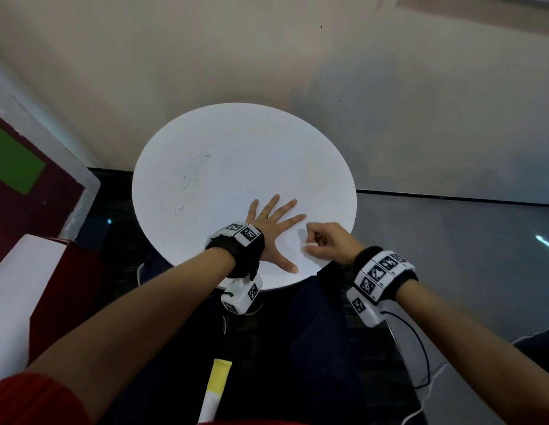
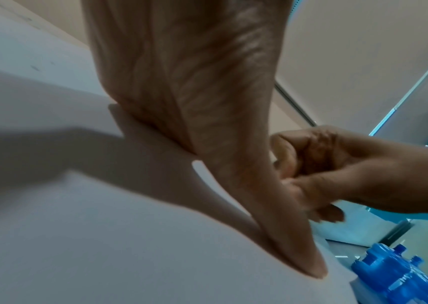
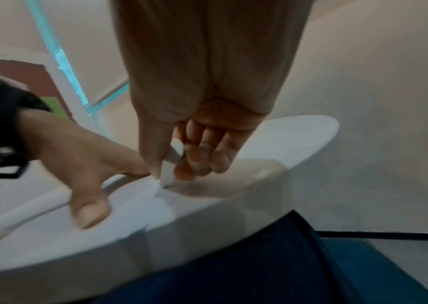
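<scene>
My left hand (image 1: 274, 230) lies flat on the round white table (image 1: 230, 154), palm down and fingers spread, near the front right edge. Its thumb points toward me. My right hand (image 1: 326, 240) sits just right of it, fingers curled round a short white pen (image 1: 310, 247). In the right wrist view the pen (image 3: 169, 168) stands tilted with its dark tip touching the tabletop between the left hand's (image 3: 77, 156) thumb and forefinger. Faint drawn lines show there. In the left wrist view the left palm (image 2: 195, 102) presses the table, with the right hand (image 2: 350, 170) close beside the thumb.
A beige wall stands right behind the table. A red and white box (image 1: 37, 289) sits at the left. A yellow and white tube (image 1: 216, 384) lies by my lap. A blue plastic part (image 2: 394, 273) shows below the table's edge. Cables (image 1: 420, 357) hang at the right.
</scene>
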The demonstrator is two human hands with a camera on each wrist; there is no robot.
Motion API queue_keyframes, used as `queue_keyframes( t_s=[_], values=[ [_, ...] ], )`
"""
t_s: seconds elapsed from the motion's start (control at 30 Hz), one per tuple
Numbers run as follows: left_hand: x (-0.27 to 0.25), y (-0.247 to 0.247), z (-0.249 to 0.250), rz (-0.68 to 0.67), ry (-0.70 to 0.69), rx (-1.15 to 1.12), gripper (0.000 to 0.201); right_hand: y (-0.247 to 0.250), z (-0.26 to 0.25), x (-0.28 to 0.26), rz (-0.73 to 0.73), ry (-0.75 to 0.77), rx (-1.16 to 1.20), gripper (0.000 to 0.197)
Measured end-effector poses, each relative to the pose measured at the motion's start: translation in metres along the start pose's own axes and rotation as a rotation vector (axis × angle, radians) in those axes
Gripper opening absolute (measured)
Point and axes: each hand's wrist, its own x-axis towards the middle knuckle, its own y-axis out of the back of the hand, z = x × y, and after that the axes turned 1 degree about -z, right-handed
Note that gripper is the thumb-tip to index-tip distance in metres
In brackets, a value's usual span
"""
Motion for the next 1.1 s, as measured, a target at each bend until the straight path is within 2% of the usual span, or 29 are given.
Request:
queue_keyframes(
  t_s=[0.07, 0.2, 0.37, 0.5, 0.53, 0.63, 0.67, 0.7, 0.77, 0.83, 0.93, 1.0, 1.1],
  values=[
    [-0.001, 0.001, 0.0, 0.002, 0.0, 0.003, 0.124, 0.004, -0.002, -0.001, -0.082, -0.007, 0.009, 0.025],
    [0.001, 0.0, 0.0, -0.004, -0.001, 0.013, 0.125, 0.011, -0.001, 0.014, 0.12, -0.034, -0.015, 0.021],
    [0.0, -0.001, 0.0, 0.011, -0.002, 0.008, 0.125, 0.007, -0.001, 0.003, -0.073, -0.024, 0.003, 0.023],
    [0.0, 0.0, -0.001, -0.006, -0.002, 0.029, 0.126, 0.006, -0.002, 0.017, 0.125, 0.006, -0.022, 0.021],
    [0.0, 0.0, -0.002, -0.009, -0.007, 0.021, 0.126, 0.003, -0.001, 0.014, 0.118, 0.007, -0.024, 0.023],
    [-0.002, 0.0, -0.003, 0.006, -0.03, -0.002, 0.126, 0.005, -0.002, 0.0, -0.07, -0.032, -0.031, 0.024],
    [-0.002, 0.0, -0.003, 0.012, -0.034, -0.004, 0.127, 0.01, -0.002, -0.001, -0.067, -0.045, 0.014, 0.02],
    [-0.003, 0.0, -0.003, 0.02, -0.04, -0.006, 0.128, 0.015, -0.001, 0.001, 0.013, -0.06, 0.104, 0.016],
    [-0.005, -0.003, -0.003, 0.052, -0.045, -0.003, 0.13, 0.026, 0.0, 0.009, 0.285, -0.104, 0.315, 0.016],
    [-0.011, -0.006, -0.002, 0.084, -0.022, -0.008, 0.131, 0.029, 0.002, 0.015, 0.459, -0.132, 0.408, 0.013],
    [-0.02, -0.015, 0.005, 0.111, 0.043, -0.025, 0.128, 0.021, 0.002, 0.023, 0.498, -0.21, 0.3, 0.013],
    [-0.024, -0.02, 0.01, 0.096, 0.08, -0.055, 0.124, 0.01, -0.005, 0.029, 0.476, -0.289, 0.377, 0.015],
    [-0.027, -0.025, 0.011, 0.112, 0.087, -0.074, 0.12, -0.005, -0.015, 0.041, 0.465, -0.312, 0.471, 0.015]
  ],
)
